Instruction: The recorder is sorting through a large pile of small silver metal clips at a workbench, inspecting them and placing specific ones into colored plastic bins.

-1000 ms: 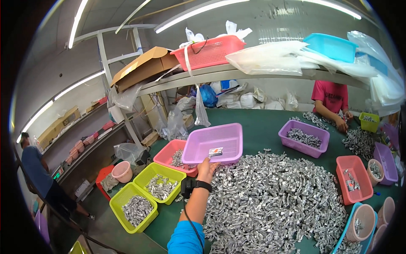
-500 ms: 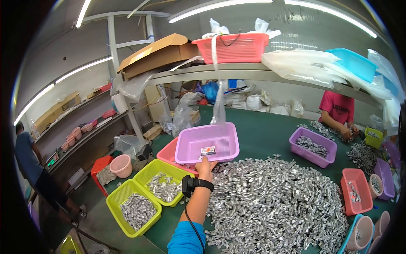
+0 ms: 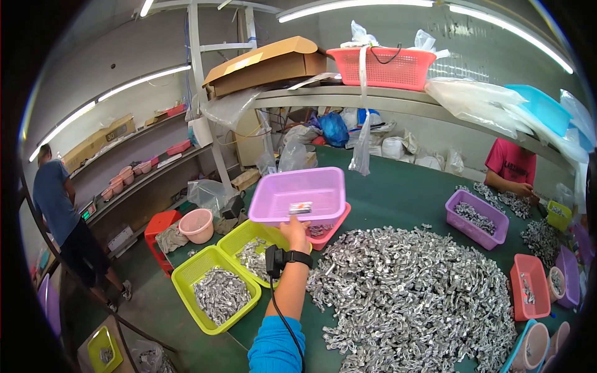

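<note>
My left hand grips the near rim of a purple plastic basket, holding it up above the table. Inside that basket sits a small packet or card with white and orange on it; no metal parts show inside. Partly hidden beneath it is a pinkish-red basket with some metal pieces. Close to my forearm stand two lime-green baskets, the nearer one and the farther one, both holding silvery metal pieces. A large heap of these metal pieces spreads right of my arm. My right hand is out of sight.
Across the table at right, a person in a pink shirt sits by a purple basket of parts. A red basket lies at the right edge. Overhead runs a shelf. Another person stands at left near shelving.
My left hand has carried the purple basket leftward over the table, uncovering the right side of the pinkish-red basket. The view has turned slightly left.
</note>
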Action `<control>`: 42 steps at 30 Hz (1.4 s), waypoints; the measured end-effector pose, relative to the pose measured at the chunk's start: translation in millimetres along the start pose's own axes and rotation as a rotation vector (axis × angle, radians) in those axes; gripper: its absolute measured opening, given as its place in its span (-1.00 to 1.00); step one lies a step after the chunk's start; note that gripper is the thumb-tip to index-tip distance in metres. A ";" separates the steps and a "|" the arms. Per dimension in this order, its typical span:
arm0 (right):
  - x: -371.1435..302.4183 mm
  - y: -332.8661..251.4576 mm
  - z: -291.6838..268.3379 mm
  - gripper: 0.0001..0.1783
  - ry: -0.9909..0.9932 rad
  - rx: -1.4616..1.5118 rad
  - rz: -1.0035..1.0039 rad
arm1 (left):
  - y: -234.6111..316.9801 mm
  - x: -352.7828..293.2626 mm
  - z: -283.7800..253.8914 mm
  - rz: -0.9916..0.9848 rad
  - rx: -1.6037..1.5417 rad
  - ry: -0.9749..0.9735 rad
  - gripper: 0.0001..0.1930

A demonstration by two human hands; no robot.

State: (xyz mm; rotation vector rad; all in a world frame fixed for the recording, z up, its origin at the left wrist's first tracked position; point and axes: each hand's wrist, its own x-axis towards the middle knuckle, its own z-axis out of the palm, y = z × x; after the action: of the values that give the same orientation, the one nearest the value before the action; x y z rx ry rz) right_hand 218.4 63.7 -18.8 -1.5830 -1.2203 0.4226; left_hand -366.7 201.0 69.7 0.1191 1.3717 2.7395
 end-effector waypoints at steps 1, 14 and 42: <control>-0.4 -1.4 -0.6 -0.83 0.000 0.003 0.000 | 5.2 2.2 -3.5 0.037 -0.062 0.037 -0.79; -2.3 -14.0 2.6 -0.81 -0.004 -0.052 0.041 | -1.6 44.9 -29.2 -0.105 -0.313 0.188 -0.67; -2.4 -1.0 -2.7 -0.80 -0.001 0.072 -0.019 | 35.1 20.7 -81.1 0.091 -0.178 0.305 -0.83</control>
State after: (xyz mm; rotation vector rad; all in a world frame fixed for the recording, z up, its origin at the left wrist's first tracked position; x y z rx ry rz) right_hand 219.0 60.2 -17.6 -1.5095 -1.2068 0.4498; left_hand -396.8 117.7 50.1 -0.2634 1.1968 3.0388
